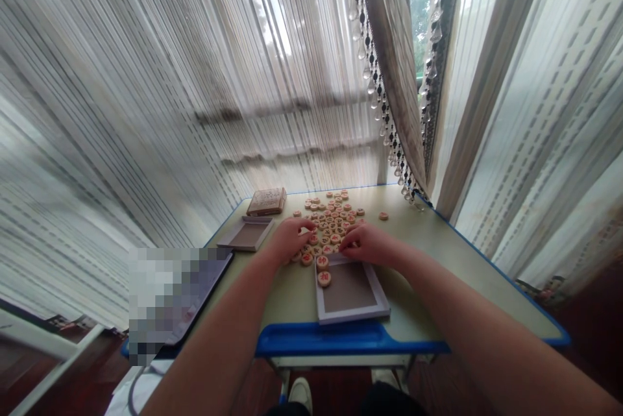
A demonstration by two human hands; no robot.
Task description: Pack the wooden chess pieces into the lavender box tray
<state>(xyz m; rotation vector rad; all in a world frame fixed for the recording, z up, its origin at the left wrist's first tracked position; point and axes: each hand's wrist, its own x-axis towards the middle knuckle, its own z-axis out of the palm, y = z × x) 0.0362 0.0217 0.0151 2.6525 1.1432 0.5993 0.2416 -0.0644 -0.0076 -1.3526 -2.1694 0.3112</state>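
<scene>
Round wooden Chinese chess pieces with red or dark characters lie in a loose heap on the table. My left hand reaches to the left side of the heap, its thumb and index finger apart and curved around the pieces there. At the near right of the heap is my right hand, its fingers bent together just above the tray's far rim; whatever they hold is hidden. The shallow box tray below holds two red-marked chess pieces, one piece in the far left corner and another piece nearer me.
An empty box lid lies left of the heap, with a patterned brown box behind it. A dark-edged device, partly blurred out, rests at the table's left. One chess piece sits apart at right. Curtains with beads hang behind the table.
</scene>
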